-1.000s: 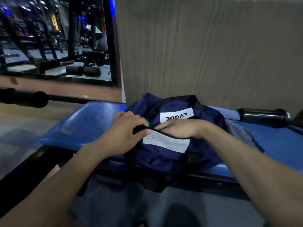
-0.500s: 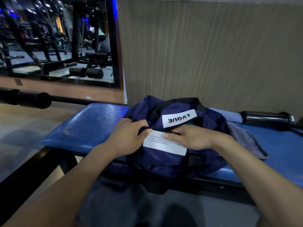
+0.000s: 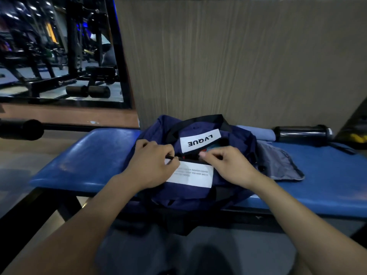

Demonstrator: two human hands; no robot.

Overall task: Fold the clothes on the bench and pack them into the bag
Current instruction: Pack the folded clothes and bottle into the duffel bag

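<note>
In the head view, the navy blue fabric duffel bag with white printed labels [image 3: 198, 193] is sitting on the padded blue vinyl bench [image 3: 89, 155], straight ahead of the person and close to the near edge, its long axis running left to right. The left hand [image 3: 153, 165] is gripping the bag's top edge at the left of the opening, fingers curled around the dark rim. The right hand [image 3: 228, 167] is pinching something small at that same rim, thumb and forefinger pressed together; it is probably a zipper pull, though it is too small to tell. The narrow opening is lying between the two hands, along the bag's length, with a bit of red and teal cloth showing inside. Any closing pull would likely be travelling sideways along that line, the right hand being the one on it. A grey crumpled garment [image 3: 278, 165] is lying just right of the bag, touching it, not yet packed. A black cylindrical bottle [image 3: 301, 132] is lying at the far right.
</note>
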